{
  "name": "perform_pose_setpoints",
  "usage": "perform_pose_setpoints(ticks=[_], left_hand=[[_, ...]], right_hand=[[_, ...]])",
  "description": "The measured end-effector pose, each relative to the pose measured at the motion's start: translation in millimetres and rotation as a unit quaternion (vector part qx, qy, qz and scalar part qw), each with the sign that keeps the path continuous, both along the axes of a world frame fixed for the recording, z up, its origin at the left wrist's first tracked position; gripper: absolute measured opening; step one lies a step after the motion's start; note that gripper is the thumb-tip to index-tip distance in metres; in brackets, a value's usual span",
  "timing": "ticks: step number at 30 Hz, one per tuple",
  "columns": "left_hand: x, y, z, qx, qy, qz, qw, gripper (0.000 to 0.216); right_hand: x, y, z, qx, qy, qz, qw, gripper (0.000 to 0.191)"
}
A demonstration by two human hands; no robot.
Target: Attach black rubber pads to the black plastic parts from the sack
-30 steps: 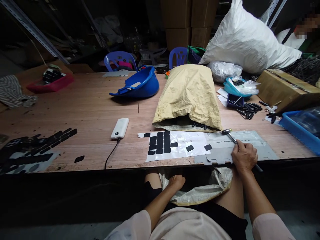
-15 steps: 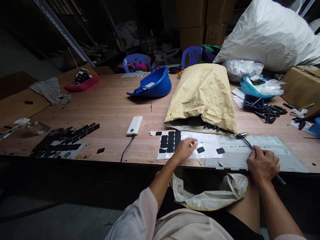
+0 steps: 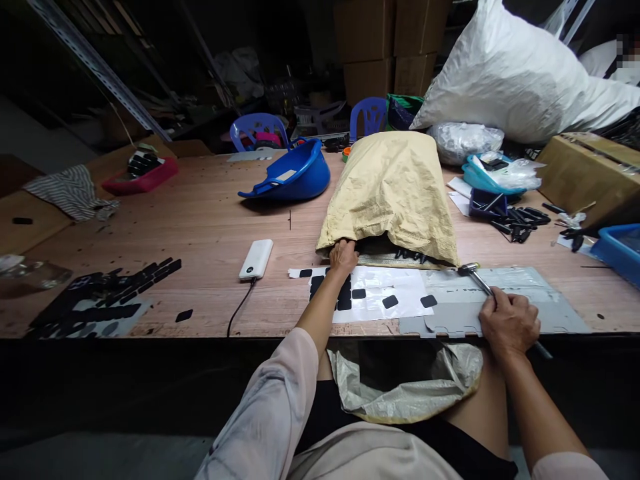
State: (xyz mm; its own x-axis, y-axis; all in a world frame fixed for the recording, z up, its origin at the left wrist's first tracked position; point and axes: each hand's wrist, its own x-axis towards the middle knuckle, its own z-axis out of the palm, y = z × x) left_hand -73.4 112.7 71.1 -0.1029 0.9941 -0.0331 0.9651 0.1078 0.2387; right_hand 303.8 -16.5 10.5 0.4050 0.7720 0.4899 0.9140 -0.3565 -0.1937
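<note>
My left hand [image 3: 344,255] reaches to the left corner of the mouth of a yellow woven sack [image 3: 390,180]; its fingertips are hidden at the sack's edge, so their grip cannot be made out. Below that arm lies a white sheet [image 3: 373,310] with rows of black rounded pads, partly covered by the forearm. Loose black pads [image 3: 390,302] sit on the sheet's right half. My right hand [image 3: 510,323] is closed round the handle of a small hammer [image 3: 483,280]. The hammer's head rests near the sack's lower right corner, above a grey plate [image 3: 545,300].
An open sack [image 3: 400,400] hangs below the table edge at my lap. A white power bank [image 3: 257,259] with a cable lies left of the sheet. Further back stands a blue basin [image 3: 300,177]. Black parts [image 3: 523,220] are heaped at right, near a cardboard box [image 3: 585,177].
My left hand has moved from above the white sheet up and left to the yellow sack's mouth. My right hand keeps the hammer in place. The view has shifted slightly right.
</note>
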Motion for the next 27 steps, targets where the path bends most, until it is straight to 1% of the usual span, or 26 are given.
perform_pose_setpoints(ticks=[2,4,7,9,11,12,14,17,20,22,24,26,27], left_hand=[[1,-3,0.6,0.0,0.002,0.0,1.0,0.025],[7,-13,1.0,0.023,-0.006,-0.019,1.0,0.021],[26,-42,-2.8,0.08,-0.065,-0.082,0.991,0.017],[46,-67,-10.8,0.094,-0.128,-0.15,0.976,0.016],[64,-92,-22.3,0.083,-0.179,-0.211,0.957,0.015],[72,-101,-28.4,0.078,-0.195,-0.222,0.952,0.014],[82,-113,-39.2,0.072,-0.219,-0.218,0.948,0.014],[83,-116,-47.9,0.068,-0.253,-0.201,0.944,0.02],[79,-111,-49.8,0.066,-0.28,-0.2,0.937,0.026],[78,-109,-50.2,0.069,-0.288,-0.198,0.934,0.026],[79,-108,-50.9,0.069,-0.293,-0.194,0.934,0.024],[79,-107,-51.5,0.06,-0.294,-0.192,0.934,0.023],[80,-107,-51.6,0.052,-0.293,-0.191,0.935,0.023]], right_hand=[[0,0,0.0,0.0,0.001,0.003,1.0,0.034],[0,0,0.2,-0.001,0.003,0.004,1.0,0.034],[0,0,0.6,-0.003,0.009,0.004,1.0,0.036],[0,0,0.5,-0.001,0.016,0.0,1.0,0.037],[-1,0,0.2,0.005,0.023,-0.006,1.0,0.036],[-1,0,0.1,0.007,0.024,-0.011,1.0,0.035],[0,0,0.3,0.005,0.026,-0.017,1.0,0.034],[2,1,2.2,-0.017,0.027,-0.019,0.999,0.035],[4,3,5.3,-0.043,0.032,-0.013,0.998,0.038],[3,2,7.2,-0.052,0.043,-0.015,0.998,0.038],[-1,-4,8.4,-0.037,0.061,-0.03,0.997,0.037],[-11,-17,8.5,0.003,0.087,-0.04,0.995,0.037],[-18,-26,8.1,0.027,0.106,-0.03,0.994,0.038]])
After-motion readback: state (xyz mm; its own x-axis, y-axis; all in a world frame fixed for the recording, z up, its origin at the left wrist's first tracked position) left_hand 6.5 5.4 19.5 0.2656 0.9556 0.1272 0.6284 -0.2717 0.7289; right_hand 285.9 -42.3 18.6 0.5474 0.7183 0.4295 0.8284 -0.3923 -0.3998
